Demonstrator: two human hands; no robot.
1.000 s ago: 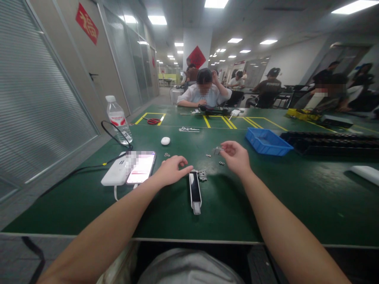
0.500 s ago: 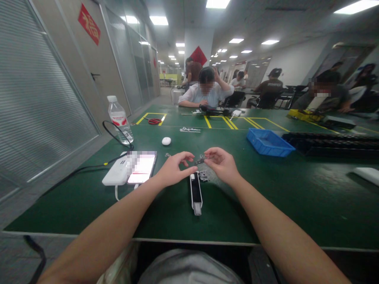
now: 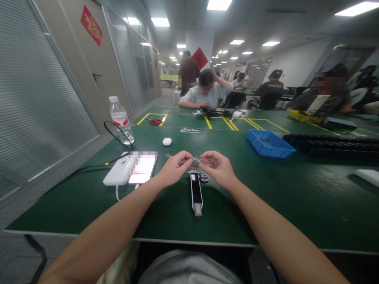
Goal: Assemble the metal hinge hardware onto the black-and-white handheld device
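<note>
My left hand (image 3: 174, 167) and my right hand (image 3: 217, 167) meet above the green table (image 3: 266, 197), both pinching a small grey metal part (image 3: 196, 161) between their fingertips. Directly below them lies a long black and white tool (image 3: 196, 192), pointing towards me. Another small metal piece (image 3: 204, 176) rests on the table by the tool's far end, partly hidden under my right hand. A few small washers (image 3: 168, 155) lie beyond my left hand.
A phone (image 3: 142, 168) on a white power bank (image 3: 117, 174) with a cable lies to the left, a water bottle (image 3: 121, 120) and a white puck (image 3: 167, 141) behind. A blue tray (image 3: 270, 142) and black parts racks (image 3: 334, 142) stand right. People sit at the far table.
My right hand carried the small metal part left from the middle of the table. My left hand rose off the table and pinched the same part. A person has walked into view at the back.
</note>
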